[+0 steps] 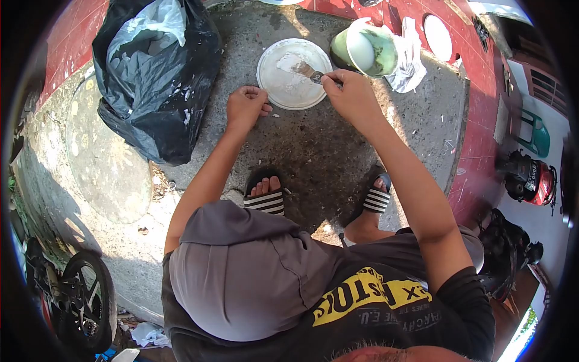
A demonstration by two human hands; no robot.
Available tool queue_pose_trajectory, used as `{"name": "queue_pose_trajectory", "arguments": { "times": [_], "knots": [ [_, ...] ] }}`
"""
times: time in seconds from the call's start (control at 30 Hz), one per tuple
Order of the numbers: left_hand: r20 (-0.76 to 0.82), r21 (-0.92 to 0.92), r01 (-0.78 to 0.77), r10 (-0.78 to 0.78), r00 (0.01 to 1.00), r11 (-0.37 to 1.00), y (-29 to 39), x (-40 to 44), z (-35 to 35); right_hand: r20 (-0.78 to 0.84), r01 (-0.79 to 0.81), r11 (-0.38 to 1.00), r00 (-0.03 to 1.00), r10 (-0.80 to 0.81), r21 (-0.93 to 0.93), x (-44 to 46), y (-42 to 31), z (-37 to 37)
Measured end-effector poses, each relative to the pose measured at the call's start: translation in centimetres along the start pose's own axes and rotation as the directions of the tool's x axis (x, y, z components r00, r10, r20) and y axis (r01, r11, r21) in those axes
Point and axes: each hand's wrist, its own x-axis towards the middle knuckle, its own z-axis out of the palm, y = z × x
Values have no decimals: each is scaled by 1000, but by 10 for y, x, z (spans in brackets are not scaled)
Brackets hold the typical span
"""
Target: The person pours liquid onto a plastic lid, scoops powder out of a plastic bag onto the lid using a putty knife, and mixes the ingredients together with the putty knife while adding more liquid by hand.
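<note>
A round white lid [286,98] lies on the concrete in front of me, with whitish paste [291,63] on it. My right hand [353,96] is at the lid's right side, its fingers closed on what looks like a putty knife [307,70]. The tool's brownish metal blade reaches over the paste; its grip end is mostly hidden by the fingers. At the lid's left rim is my left hand [246,108], fingers curled together. Whether they pinch the rim or something small, I cannot tell.
A black plastic bag [157,90] stands open on the left. Right of the lid, a pale green bucket [386,51] has a white cloth or bag [410,60] beside it. Another white lid [438,37] lies on red tiles. A motorcycle wheel [89,301] shows at lower left.
</note>
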Motion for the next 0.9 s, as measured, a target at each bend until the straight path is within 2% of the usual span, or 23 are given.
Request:
{"name": "queue_pose_trajectory", "arguments": {
  "times": [0.27,0.37,0.43,0.67,0.73,0.9],
  "knots": [
    [16,31,21,-21,1000,999,5,-3,-1,34,18,998,999,-16,-56,-20,5,-7],
    [23,17,11,-11,1000,1000,6,-4,-1,10,50,998,999,-49,-42,-21,5,-13],
    [18,19,20,-21,1000,1000,9,-6,-1,17,140,989,990,-139,-49,-23,7,-10],
    [13,30,22,-22,1000,999,6,-5,-2,63,186,970,982,-178,-158,-32,20,-9],
    [21,16,6,-7,1000,1000,4,-3,-1,14,197,957,980,-199,-213,-27,25,-13],
    [0,12,-14,14,1000,1000,-2,1,0,-31,206,961,976,-215,-182,-11,17,-3]
  ]
}}
